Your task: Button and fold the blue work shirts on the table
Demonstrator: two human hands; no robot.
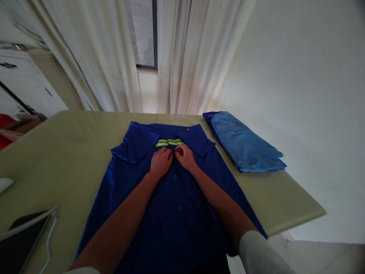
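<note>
A dark blue collared shirt (168,213) lies front-up and spread flat on the pale table (65,148). A yellow-green reflective strip (169,142) shows inside its open collar. My left hand (160,161) and my right hand (184,156) sit side by side just below the collar, on the shirt's button placket. Both have the fingers curled and pinched on the placket fabric at the top button. The fingertips meet at the centre line and partly hide what they grip.
A lighter blue folded garment (245,142) lies on the table's right side, near the edge. A dark tablet with a white cable (25,232) lies at the near left. White curtains (119,57) and a window stand behind the table; a white cabinet (25,83) is far left.
</note>
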